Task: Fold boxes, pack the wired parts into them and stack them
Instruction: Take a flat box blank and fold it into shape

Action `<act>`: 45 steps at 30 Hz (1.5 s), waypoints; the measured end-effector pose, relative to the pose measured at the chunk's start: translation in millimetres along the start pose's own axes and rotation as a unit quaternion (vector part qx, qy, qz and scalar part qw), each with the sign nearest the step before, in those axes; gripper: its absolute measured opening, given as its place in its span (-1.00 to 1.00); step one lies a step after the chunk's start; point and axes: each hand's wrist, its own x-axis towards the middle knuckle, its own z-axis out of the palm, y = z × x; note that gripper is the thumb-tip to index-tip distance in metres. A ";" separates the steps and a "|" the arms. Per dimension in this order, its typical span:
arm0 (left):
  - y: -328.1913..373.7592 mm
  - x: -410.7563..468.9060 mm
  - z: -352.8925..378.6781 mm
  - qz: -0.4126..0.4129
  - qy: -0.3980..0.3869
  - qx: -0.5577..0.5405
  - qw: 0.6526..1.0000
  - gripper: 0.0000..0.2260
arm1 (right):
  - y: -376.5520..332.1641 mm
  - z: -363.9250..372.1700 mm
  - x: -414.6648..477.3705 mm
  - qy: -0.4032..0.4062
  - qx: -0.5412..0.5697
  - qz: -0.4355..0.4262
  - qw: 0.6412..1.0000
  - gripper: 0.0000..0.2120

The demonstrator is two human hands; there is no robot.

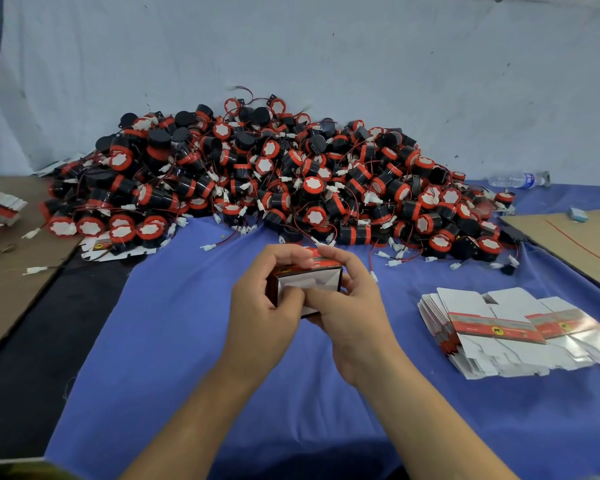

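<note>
left hand (264, 306), right hand (357, 320) grasp box (312, 280) over blue cloth (187, 341) | parts pile (274, 174) behind | flat boxes (492, 327) right

The left hand (262, 306) and the right hand (352, 317) are bare to the fingertips. The left forearm (201, 407) and the right forearm (426, 420) are uncovered from the wrist down to the lower frame edge. A blurred green-and-yellow patch (21, 471) at the lower left corner is possibly part of a garment; its detail cannot be resolved.
</note>
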 end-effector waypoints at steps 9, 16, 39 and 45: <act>-5.9 -8.0 9.0 0.011 0.083 0.001 0.997 -0.62 | 3.3 9.2 -4.2 0.057 0.027 0.021 0.998 -0.42; -1.2 -7.6 7.6 0.018 0.135 -0.015 0.991 -0.61 | 8.9 2.2 -3.4 0.017 0.125 0.086 0.988 -0.35; -9.1 -25.9 10.5 -0.087 0.018 -0.089 0.992 -0.69 | 25.7 -12.5 -8.7 -0.069 0.180 0.014 0.981 -0.25; -24.6 -14.3 -18.3 -0.191 -0.126 -0.047 0.972 -0.65 | 19.3 -25.4 -11.4 -0.068 -0.092 -0.116 0.987 -0.10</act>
